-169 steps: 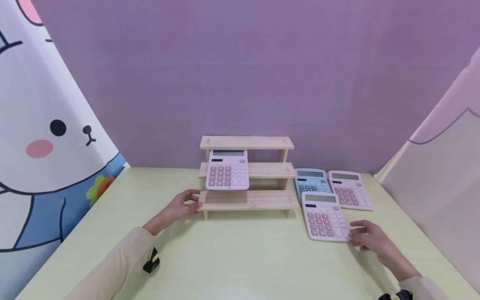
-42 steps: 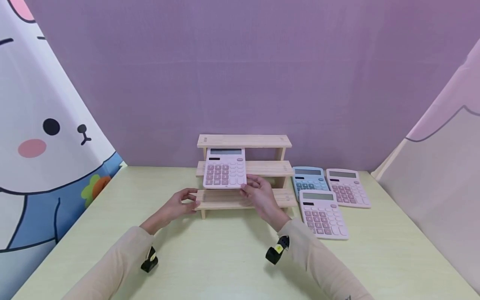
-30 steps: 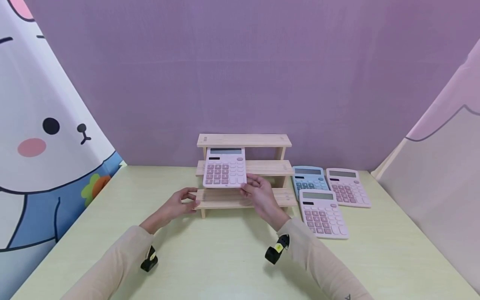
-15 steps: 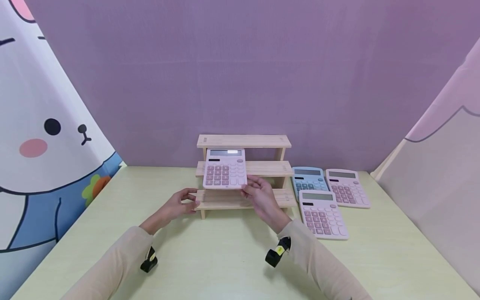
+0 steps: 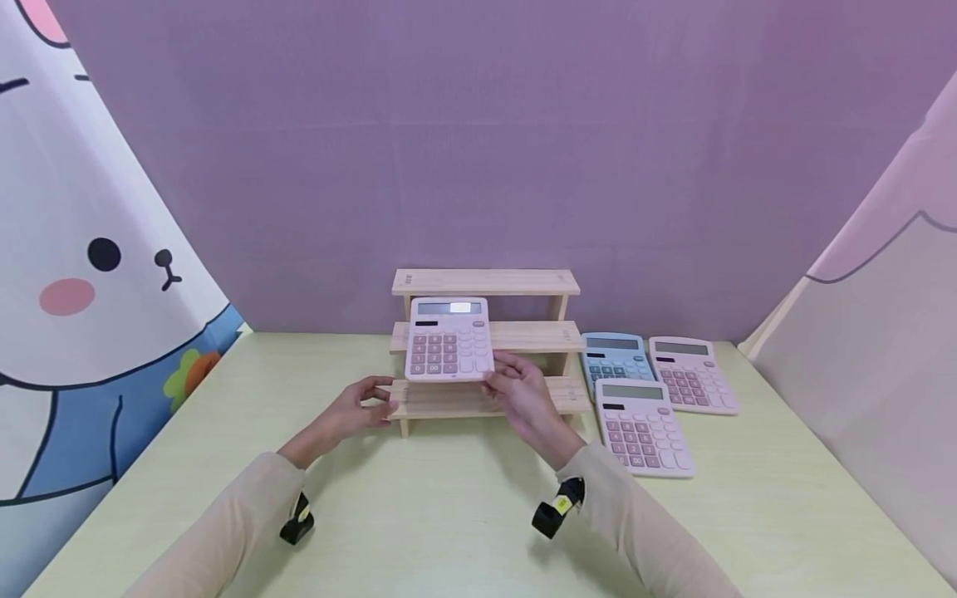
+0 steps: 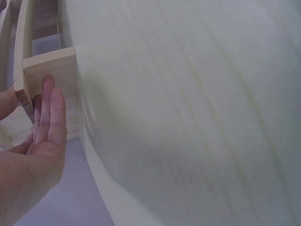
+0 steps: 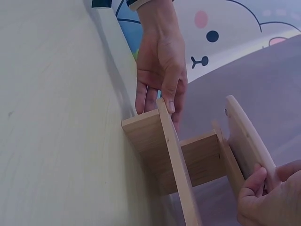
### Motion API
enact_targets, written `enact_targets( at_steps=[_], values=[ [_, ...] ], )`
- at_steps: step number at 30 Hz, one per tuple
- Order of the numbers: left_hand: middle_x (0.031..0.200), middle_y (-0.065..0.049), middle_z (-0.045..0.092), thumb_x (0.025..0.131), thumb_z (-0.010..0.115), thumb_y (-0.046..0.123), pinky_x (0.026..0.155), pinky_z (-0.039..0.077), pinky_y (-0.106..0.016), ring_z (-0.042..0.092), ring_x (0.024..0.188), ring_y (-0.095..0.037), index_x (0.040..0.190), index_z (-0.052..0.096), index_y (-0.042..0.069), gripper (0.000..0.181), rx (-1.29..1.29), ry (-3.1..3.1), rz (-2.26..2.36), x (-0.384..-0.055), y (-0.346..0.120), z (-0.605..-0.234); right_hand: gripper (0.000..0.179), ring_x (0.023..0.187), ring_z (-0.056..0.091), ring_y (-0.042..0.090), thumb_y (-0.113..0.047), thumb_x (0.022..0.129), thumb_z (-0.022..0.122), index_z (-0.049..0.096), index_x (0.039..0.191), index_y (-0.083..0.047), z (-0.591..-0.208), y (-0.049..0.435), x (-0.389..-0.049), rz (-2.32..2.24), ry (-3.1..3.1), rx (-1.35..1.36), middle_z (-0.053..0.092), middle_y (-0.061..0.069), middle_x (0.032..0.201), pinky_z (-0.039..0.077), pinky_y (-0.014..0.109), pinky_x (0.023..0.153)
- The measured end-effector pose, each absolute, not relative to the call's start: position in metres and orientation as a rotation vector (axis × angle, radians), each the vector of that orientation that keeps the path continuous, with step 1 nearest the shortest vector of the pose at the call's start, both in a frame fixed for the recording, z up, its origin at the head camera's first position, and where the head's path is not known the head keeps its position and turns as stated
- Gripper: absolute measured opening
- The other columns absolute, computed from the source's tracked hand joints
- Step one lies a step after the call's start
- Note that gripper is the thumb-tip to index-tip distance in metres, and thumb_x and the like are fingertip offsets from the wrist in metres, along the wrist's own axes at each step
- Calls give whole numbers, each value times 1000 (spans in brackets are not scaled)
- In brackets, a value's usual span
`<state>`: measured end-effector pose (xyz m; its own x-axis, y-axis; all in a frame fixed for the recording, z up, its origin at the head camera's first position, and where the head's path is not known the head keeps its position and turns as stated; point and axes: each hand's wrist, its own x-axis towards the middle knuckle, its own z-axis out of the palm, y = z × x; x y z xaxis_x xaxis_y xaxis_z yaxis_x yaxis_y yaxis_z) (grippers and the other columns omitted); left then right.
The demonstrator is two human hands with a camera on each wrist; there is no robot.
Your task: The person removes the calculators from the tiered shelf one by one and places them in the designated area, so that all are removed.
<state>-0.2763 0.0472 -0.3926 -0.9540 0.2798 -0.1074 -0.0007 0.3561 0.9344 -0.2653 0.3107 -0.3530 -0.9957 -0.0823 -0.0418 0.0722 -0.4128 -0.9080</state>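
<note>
A three-tier wooden stand [image 5: 463, 400] stands at the middle back of the table. On its middle step a pink calculator [image 5: 450, 339] lies tilted, its lower edge jutting out over the bottom step. My right hand [image 5: 529, 400] pinches that calculator's lower right corner, thumb on the face and fingers beneath, as the right wrist view also shows. At the stand's left end, my left hand [image 5: 351, 415] grips the bottom step. Its thumb presses the board while the fingers [image 6: 56, 113] lie against the side panel, seen in the left wrist view.
Right of the stand, a blue calculator [image 5: 617, 355] and a pink calculator [image 5: 692, 374] lie on the table. Another pink calculator [image 5: 646, 428] lies in front, overlapping the blue one. A purple backdrop [image 5: 478, 149] rises directly behind the stand.
My right hand has left the front pink calculator on the table and taken hold of the one on the stand. That calculator has since shifted slightly towards me. My left hand stays put.
</note>
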Motion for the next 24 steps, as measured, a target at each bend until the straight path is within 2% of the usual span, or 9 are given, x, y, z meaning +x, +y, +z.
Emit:
enact_targets(
  at_steps=[24],
  values=[
    [117,-23,46,89,57,10,83,56,-36,57,88,-17,137,28,-4,58,236,2390,1615,-274,48,-389,48,72,56,13,16,82,48,39,128,8,-349,319,-254,-2540,1627,-11,55,6,87,51,20,69]
  ],
)
